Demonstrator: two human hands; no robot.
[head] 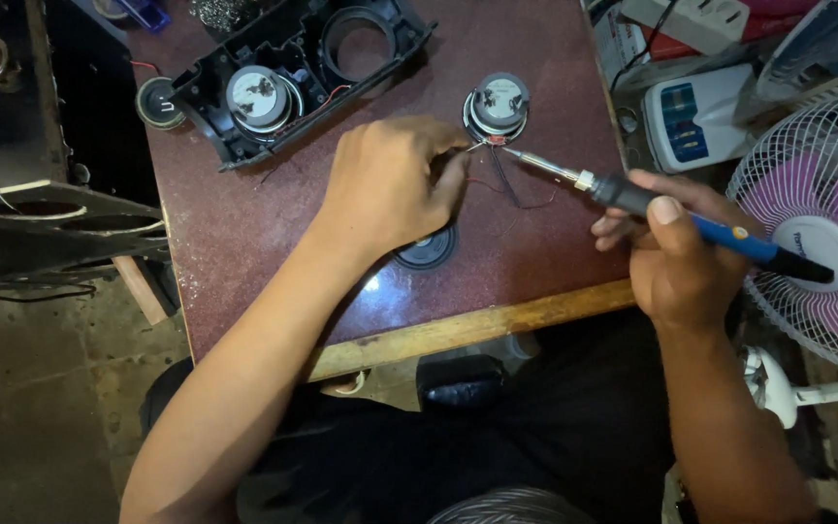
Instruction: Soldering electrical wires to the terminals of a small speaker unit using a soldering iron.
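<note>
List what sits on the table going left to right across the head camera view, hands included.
Small loose speaker → black speaker housing → left hand → upturned speaker → soldering iron in the right hand → pink fan.

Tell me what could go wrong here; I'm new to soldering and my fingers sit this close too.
The left hand pinches the wires right beside the soldering iron tip at the small speaker, so its fingers could get burned. The loose wires lie under the hot shaft and might be scorched. The speaker sits unclamped and could shift.

Blue-handled soldering iron (671, 215) tip touches small speaker (498, 107).
</note>
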